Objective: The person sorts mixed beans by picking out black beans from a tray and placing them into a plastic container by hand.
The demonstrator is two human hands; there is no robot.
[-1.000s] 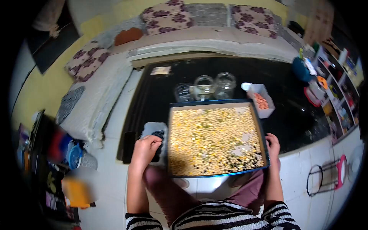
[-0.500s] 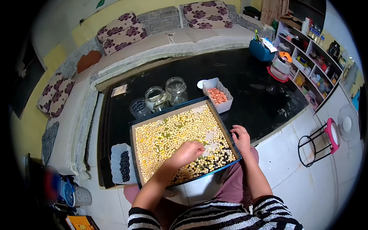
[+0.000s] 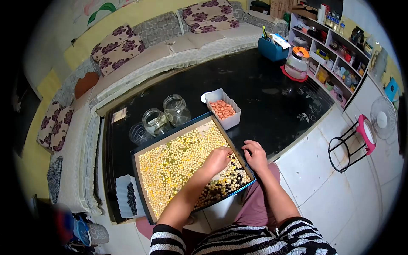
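Note:
A shallow cardboard box [image 3: 178, 132] holds a layer of pale round beans [image 3: 170, 170] mixed with yellow kernels and greenish bits. Dark beans [image 3: 231, 178] are scattered among them toward the near right corner. My left hand [image 3: 217, 161] reaches over the box's right half, its fingertips pinched together just above the beans; what they hold, if anything, is hidden. Just outside the right rim is my right hand [image 3: 256, 156], fingers loosely bent and thumb apart, with nothing visible in it. The box's near edge lies by my thighs.
Beyond the box stand a white tub of reddish peanuts [image 3: 222, 109] and glass jars [image 3: 176, 111] on the black table [image 3: 238, 76]. A pale tub [image 3: 123, 191] with black beans sits left. A pink-topped stool [image 3: 366, 131] and fan [image 3: 382, 119] are at right.
My left hand has moved toward the box's right side, nearer my right hand, with its fingers still together. The whole view has shifted slightly. My right hand stays beside the right rim.

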